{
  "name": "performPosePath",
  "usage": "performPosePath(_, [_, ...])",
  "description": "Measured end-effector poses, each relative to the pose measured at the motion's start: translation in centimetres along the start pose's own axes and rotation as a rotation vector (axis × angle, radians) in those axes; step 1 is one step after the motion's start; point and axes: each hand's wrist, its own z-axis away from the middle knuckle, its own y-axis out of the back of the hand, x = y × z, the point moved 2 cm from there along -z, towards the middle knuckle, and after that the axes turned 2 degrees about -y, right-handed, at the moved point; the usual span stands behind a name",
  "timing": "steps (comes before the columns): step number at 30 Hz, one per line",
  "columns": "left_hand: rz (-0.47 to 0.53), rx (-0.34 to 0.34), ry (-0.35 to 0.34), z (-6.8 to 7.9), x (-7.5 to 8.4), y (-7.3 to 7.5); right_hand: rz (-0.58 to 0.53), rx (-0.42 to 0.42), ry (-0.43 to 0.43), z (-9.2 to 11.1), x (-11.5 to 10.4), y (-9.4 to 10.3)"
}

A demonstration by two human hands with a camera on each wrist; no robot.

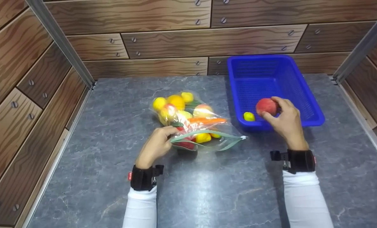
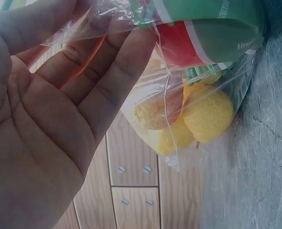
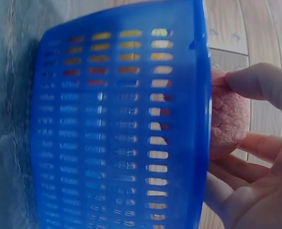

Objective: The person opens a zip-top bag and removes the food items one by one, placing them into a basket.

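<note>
My right hand (image 1: 286,122) grips a red peach (image 1: 266,107) over the near end of a blue plastic basket (image 1: 275,124). In the right wrist view the peach (image 3: 229,119) shows above the rim between thumb and fingers. A small yellow fruit (image 1: 249,116) lies inside the basket's near left corner. On the left, my left hand (image 1: 156,142) pinches the edge of a clear zip bag (image 1: 231,144) beside its green seal, and the mouth gapes toward me. Inside the bag are an orange (image 1: 176,102), a carrot (image 1: 207,121), lemons (image 1: 203,137) and several other fruits.
The grey marbled tabletop (image 1: 207,190) carries the bag and basket. Wood-patterned panels (image 1: 166,44) stand at the back and both sides, with metal posts (image 1: 61,44) at the corners. The basket stands close to the back panel, right of the bag.
</note>
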Motion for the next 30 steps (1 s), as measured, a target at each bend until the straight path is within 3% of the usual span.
performPosePath(10, [-0.004,0.012,-0.008,0.2,0.0,0.0,0.175,-0.261,-0.031,-1.6,0.6,-0.4])
performPosePath(30, [-0.008,0.014,-0.001,0.0,0.0,0.0,0.308,-0.417,-0.169,-2.5,1.2,-1.2])
